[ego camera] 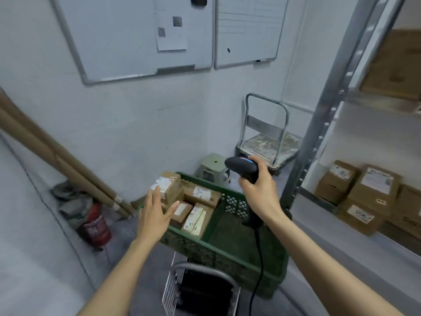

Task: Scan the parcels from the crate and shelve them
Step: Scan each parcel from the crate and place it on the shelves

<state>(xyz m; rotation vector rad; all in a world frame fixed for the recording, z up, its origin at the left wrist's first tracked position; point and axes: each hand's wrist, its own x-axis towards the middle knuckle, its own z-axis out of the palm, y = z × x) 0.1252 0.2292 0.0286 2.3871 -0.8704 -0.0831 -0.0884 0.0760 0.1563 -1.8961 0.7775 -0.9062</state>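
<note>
A tall grey metal shelving rack [323,126] is seen on the right, with brown cardboard boxes [373,190] already stacked on its lower shelf. In the middle, a dark green perforated plastic crate [216,254] is shown, its right half bare. Small brown cardboard parcels with white shipping labels [201,195] are packed into the crate's far left corner, two layers deep in places.

The left hand [155,215] is held flat with fingers spread, reaching over the crate's left rim. Its fingertips are at the near edge of the uppermost brown labelled parcel [172,187]; whether contact is made cannot be told. The right hand [259,190] is curled round the handle of a black pistol-shaped barcode scanner [242,167], which is held above the crate's far right side with its head pointed left towards the parcels. A black cable [259,258] is trailed from the scanner down across the crate.

The step in hand is judged to be picking up and scanning the uppermost parcel. It would be done well if that parcel were gripped by its sides, so that the white label on top is left uncovered and turned squarely to the scanner. The cable should be kept clear of the lift.
</note>
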